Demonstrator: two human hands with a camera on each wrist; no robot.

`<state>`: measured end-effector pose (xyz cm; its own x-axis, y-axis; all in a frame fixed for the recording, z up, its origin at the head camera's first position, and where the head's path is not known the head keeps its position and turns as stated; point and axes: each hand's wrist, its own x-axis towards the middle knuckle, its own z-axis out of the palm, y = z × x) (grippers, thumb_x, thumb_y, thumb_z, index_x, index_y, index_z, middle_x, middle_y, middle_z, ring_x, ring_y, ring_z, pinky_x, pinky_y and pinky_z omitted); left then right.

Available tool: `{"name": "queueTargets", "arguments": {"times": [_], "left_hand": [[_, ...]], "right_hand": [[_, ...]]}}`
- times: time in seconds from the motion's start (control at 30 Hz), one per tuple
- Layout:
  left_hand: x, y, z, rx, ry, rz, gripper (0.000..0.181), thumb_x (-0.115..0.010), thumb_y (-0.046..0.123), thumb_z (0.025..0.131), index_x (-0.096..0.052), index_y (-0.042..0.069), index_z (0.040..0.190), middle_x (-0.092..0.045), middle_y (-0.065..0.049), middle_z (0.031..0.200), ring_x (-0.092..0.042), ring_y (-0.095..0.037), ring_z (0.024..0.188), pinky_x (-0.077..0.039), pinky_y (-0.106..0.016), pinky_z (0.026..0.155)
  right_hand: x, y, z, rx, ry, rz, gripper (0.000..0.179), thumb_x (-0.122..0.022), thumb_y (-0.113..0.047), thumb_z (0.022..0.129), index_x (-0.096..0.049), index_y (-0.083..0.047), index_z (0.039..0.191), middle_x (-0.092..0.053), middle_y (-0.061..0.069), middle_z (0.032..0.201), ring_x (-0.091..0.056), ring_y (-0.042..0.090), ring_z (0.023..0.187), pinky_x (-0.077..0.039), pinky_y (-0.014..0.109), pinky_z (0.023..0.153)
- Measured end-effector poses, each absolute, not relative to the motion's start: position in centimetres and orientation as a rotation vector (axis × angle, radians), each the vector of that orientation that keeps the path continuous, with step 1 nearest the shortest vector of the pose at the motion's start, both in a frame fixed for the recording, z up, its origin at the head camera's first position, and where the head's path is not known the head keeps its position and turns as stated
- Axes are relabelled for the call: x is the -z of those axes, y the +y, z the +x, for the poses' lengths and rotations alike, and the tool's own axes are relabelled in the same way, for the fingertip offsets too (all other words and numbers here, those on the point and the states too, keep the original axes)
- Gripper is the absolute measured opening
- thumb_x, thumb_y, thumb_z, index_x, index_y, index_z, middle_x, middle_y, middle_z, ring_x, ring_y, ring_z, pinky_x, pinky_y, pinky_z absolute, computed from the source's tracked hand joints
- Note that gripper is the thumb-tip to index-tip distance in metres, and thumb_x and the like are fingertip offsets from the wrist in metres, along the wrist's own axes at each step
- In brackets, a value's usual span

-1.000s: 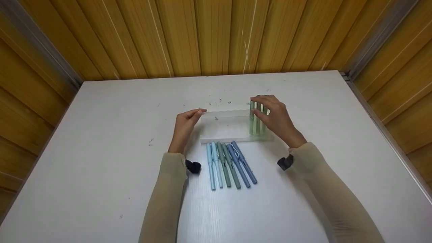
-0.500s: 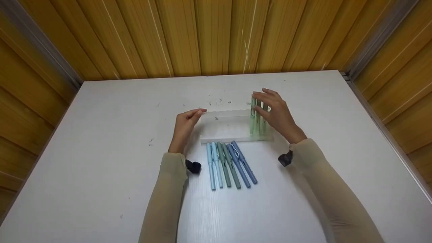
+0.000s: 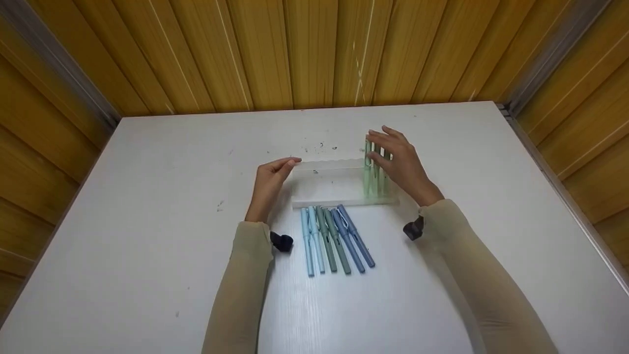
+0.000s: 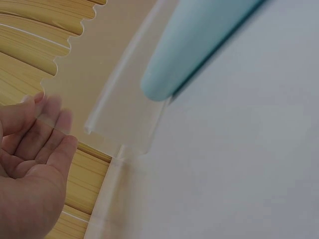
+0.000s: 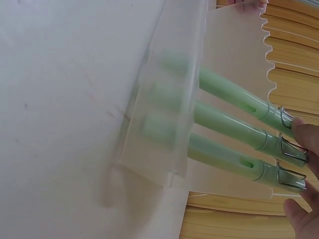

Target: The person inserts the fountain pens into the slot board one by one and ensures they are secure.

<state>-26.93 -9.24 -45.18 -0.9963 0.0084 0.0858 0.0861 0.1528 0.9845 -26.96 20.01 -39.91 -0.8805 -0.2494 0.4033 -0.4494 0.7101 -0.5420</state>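
Note:
A clear plastic pen stand (image 3: 324,183) with a scalloped back edge stands mid-table. My left hand (image 3: 273,186) pinches its upper left corner, thumb against fingers. Three light green pens stand in its right end, their lower ends behind the frosted front lip in the right wrist view. My right hand (image 3: 402,160) pinches the cap of the leftmost light green pen (image 5: 234,94), fingertips near its top. The middle pen (image 5: 229,123) and the outer pen (image 5: 224,158) stand beside it, under the hand. Their caps are partly hidden in the head view.
In front of the stand lie two light blue pens (image 3: 307,241), two dark green pens (image 3: 326,241) and two dark blue pens (image 3: 350,240), side by side. The white table (image 3: 147,221) meets yellow wood-look panels (image 3: 314,54) at the back.
My right hand has risen slightly, and its outer fingers have lifted and spread. The leftmost green pen's top sits a little higher, with its clip now showing. The left hand stays put.

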Motion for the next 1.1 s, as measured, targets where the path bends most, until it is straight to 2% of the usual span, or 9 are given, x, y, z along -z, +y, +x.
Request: {"name": "queueTargets", "arguments": {"times": [0.2,0.47,0.67,0.8,1.03,1.1], "left_hand": [[45.2,-9.2,-27.0,2.019,-2.341,-0.085,0.029,-0.062,0.032,0.094,-0.073,0.01,0.11,-0.068,-0.006,0.12,-0.058,-0.018,0.12,-0.042,-0.039,0.106],[45.2,-9.3,-27.0,2.005,-2.345,-0.088,0.027,-0.062,0.03,0.094,-0.073,0.01,0.11,-0.068,-0.006,0.121,-0.058,-0.017,0.12,-0.043,-0.038,0.105],[45.2,-9.3,-26.9,2.018,-2.334,-0.102,0.028,-0.062,0.03,0.094,-0.073,0.009,0.11,-0.069,-0.007,0.119,-0.059,-0.018,0.119,-0.042,-0.038,0.105],[45.3,-9.3,-26.9,2.024,-2.332,-0.104,0.029,-0.062,0.031,0.094,-0.073,0.009,0.11,-0.068,-0.007,0.12,-0.058,-0.018,0.12,-0.042,-0.038,0.106],[45.2,-9.3,-26.9,2.021,-2.325,-0.095,0.029,-0.062,0.031,0.094,-0.073,0.009,0.11,-0.069,-0.007,0.119,-0.059,-0.018,0.119,-0.042,-0.037,0.105],[45.2,-9.3,-26.9,2.025,-2.327,-0.088,0.028,-0.062,0.03,0.094,-0.073,0.009,0.109,-0.069,-0.007,0.118,-0.059,-0.018,0.119,-0.042,-0.037,0.105]], "right_hand": [[39.9,19.9,-27.0,-0.959,-2.635,0.549,0.042,-0.067,-0.016,0.09,-0.06,-0.012,0.131,-0.054,0.007,0.141,-0.036,0.026,0.141,-0.026,0.053,0.115],[39.9,19.9,-27.1,-0.955,-2.638,0.548,0.043,-0.067,-0.015,0.09,-0.059,-0.012,0.132,-0.053,0.007,0.142,-0.037,0.026,0.141,-0.026,0.053,0.115],[40.0,19.8,-26.9,-0.918,-2.61,0.571,0.047,-0.067,-0.014,0.09,-0.056,-0.008,0.135,-0.05,0.009,0.145,-0.037,0.027,0.14,-0.028,0.052,0.114],[39.8,19.8,-26.5,-0.886,-2.519,0.572,0.043,-0.068,-0.012,0.089,-0.059,-0.004,0.13,-0.052,0.012,0.142,-0.039,0.03,0.139,-0.025,0.05,0.116],[38.8,20.1,-25.5,-0.987,-2.382,0.548,0.036,-0.07,-0.01,0.088,-0.064,-0.001,0.122,-0.061,0.015,0.131,-0.054,0.03,0.125,-0.041,0.045,0.106],[38.6,20.2,-25.1,-1.01,-2.382,0.536,0.035,-0.07,-0.011,0.087,-0.065,-0.002,0.121,-0.063,0.014,0.128,-0.056,0.029,0.122,-0.042,0.044,0.105]]}}
